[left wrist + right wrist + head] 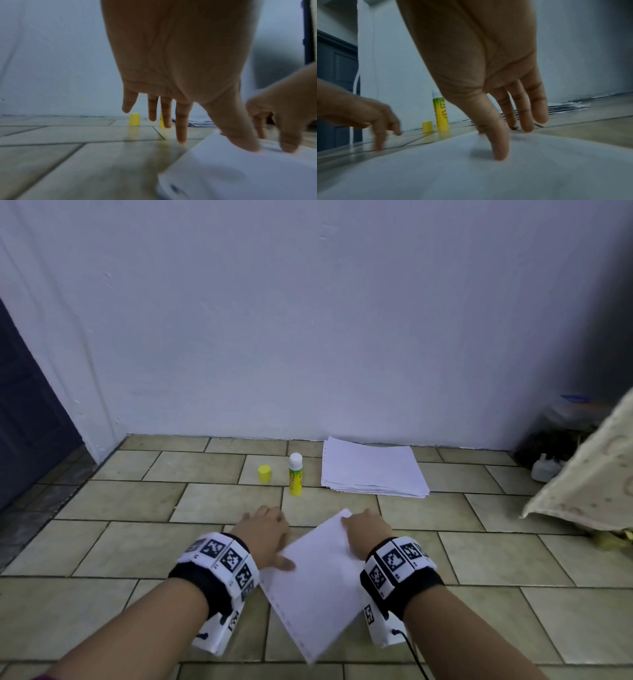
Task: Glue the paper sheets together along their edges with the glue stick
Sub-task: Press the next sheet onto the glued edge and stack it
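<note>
A white paper sheet (318, 583) lies slanted on the tiled floor between my hands. My left hand (270, 529) is at its left edge with the fingers straight; the thumb (240, 135) presses on the sheet (240, 173) and the index fingertip touches the floor. My right hand (363, 525) rests on the far right corner, thumb (498, 148) pressed on the sheet (471, 175). The uncapped glue stick (295, 474) (441, 115) stands upright beyond my hands, with its yellow cap (264, 473) (134, 119) (427, 126) to its left. Neither hand holds anything.
A stack of white paper sheets (373, 470) lies by the wall to the right of the glue stick. A pale cloth (589, 474) hangs in at the right, with dark clutter (548, 446) in the corner behind it. A dark door (30, 419) is at the left.
</note>
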`<act>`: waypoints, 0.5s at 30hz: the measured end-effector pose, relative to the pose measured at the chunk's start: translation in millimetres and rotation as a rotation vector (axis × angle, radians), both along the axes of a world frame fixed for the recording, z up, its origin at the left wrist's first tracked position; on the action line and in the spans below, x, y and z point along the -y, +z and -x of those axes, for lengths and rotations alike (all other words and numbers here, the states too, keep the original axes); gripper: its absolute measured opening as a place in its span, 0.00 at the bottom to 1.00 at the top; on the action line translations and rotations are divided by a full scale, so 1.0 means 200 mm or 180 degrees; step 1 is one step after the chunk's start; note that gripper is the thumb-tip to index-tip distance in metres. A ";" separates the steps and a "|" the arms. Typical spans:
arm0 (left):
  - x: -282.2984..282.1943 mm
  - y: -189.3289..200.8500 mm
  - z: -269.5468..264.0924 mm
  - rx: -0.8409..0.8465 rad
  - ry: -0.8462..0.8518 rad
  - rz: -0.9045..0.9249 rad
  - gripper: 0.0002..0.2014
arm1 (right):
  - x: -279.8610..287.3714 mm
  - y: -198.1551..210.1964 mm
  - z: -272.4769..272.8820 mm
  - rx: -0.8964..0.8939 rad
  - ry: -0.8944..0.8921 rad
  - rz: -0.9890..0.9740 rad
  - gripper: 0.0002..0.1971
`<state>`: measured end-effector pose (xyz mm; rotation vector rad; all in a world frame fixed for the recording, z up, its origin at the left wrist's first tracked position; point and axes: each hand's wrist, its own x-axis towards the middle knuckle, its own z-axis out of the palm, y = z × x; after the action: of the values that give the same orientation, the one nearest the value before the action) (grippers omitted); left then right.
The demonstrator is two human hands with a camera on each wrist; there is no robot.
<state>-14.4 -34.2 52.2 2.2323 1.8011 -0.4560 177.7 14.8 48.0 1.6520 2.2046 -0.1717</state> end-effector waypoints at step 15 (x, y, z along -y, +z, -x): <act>0.05 -0.17 -0.11 0.0701 -0.0074 -0.0184 0.49 | 0.14 -0.09 0.18 -0.0905 0.0459 0.0100 0.21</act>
<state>7.3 -44.9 18.3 2.2435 1.6969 -0.1560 142.1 -13.3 30.4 1.5231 2.5048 -0.4226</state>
